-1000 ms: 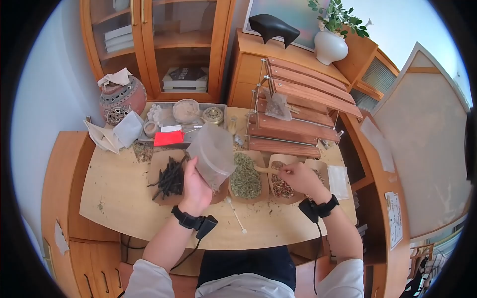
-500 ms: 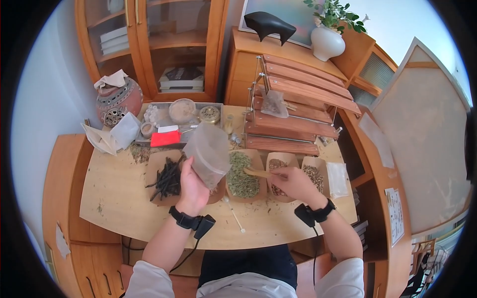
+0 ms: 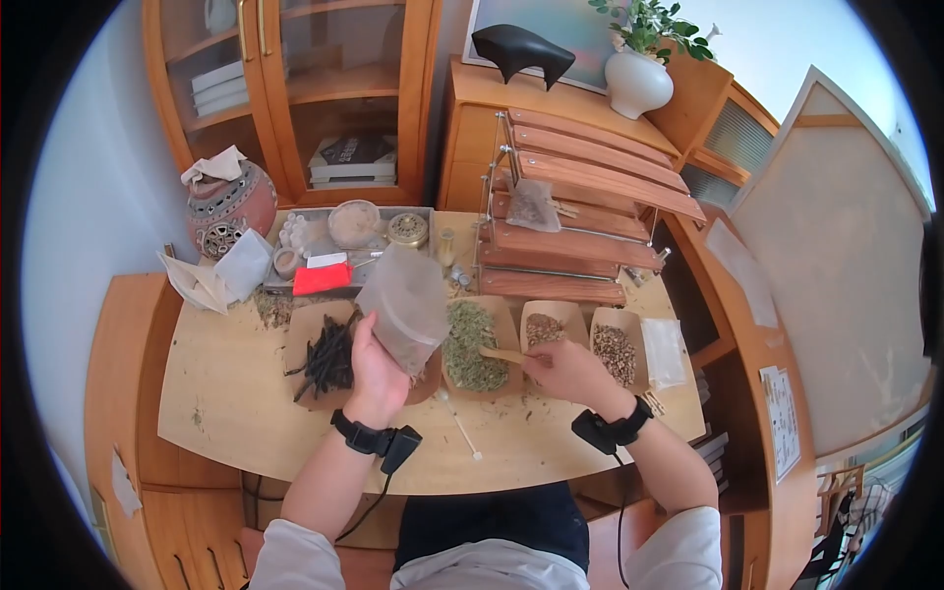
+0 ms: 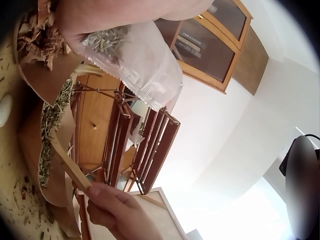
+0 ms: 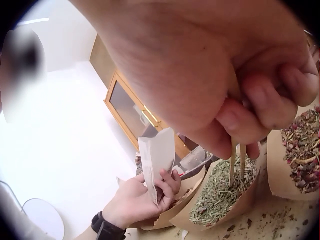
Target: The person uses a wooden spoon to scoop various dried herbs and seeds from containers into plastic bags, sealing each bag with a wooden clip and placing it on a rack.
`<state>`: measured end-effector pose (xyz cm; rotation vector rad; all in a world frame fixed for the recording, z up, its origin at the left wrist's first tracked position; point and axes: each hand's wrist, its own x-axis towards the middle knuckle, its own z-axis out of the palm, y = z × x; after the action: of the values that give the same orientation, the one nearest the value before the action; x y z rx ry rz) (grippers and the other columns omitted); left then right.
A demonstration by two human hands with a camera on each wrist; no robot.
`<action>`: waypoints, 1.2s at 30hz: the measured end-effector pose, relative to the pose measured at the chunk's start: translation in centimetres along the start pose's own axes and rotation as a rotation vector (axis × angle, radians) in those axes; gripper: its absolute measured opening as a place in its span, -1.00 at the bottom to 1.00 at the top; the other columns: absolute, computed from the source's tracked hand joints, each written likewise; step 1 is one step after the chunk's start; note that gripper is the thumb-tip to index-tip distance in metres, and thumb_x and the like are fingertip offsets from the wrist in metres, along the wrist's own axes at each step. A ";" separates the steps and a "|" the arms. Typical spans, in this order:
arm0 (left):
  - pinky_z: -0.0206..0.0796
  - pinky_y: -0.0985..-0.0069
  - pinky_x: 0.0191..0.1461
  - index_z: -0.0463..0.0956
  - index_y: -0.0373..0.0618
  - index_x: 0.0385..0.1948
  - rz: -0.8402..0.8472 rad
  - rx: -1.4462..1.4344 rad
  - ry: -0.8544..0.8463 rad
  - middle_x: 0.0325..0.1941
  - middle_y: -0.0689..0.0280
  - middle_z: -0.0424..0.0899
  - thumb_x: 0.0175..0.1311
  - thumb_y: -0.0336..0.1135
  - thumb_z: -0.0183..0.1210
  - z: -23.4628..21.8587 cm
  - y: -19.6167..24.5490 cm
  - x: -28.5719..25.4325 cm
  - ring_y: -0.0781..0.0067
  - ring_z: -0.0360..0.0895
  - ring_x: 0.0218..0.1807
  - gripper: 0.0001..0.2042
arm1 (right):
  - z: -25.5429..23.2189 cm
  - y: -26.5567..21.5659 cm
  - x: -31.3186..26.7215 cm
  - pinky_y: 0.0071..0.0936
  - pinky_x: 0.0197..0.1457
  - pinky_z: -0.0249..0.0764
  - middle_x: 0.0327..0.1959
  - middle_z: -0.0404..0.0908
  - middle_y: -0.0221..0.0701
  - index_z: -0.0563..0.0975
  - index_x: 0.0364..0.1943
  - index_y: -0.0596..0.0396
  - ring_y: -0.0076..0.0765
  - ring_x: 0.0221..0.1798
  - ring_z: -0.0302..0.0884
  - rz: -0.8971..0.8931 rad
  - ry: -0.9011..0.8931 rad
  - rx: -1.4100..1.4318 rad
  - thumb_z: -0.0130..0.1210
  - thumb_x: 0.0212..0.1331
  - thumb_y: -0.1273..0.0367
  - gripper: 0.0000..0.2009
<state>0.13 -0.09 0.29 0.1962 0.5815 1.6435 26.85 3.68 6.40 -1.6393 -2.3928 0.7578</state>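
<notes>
My left hand grips a translucent plastic bag, held up over the trays at left of centre. A little dried green herb shows inside it in the left wrist view. With curled fingers, my right hand pinches slim wooden tongs. Their two tips reach down into the chopped green herb in a brown paper tray. Right of it stands a tray of reddish mixed dried petals, partly hidden by my right hand. Reddish-brown dried pieces fill the tray beneath the left hand.
Dark sticks lie in the leftmost tray; brown bits fill the rightmost. A flat clear bag lies beyond. Behind stand a tiered wooden rack and a grey tray of small vessels. A white-tipped stick lies in front.
My right hand has moved left from over the petal tray, bringing the tongs into the green herb and uncovering the rightmost tray. The left hand keeps holding the bag in about the same place.
</notes>
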 end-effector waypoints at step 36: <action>0.17 0.23 0.43 0.20 -0.09 0.36 -0.051 0.062 -0.010 0.35 0.27 0.41 0.48 -0.09 -0.18 0.2 -0.2 -0.2 0.24 0.35 0.37 -0.51 | 0.2 -1.0 -0.5 -0.22 -0.35 0.55 -0.53 0.64 -0.19 0.66 -0.10 0.01 -0.02 -0.46 0.63 -0.216 0.403 0.025 0.14 0.27 0.26 -0.78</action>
<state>0.41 -0.19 0.42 0.2329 0.6257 1.5762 26.12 2.89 6.83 -1.3400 -2.2074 0.3757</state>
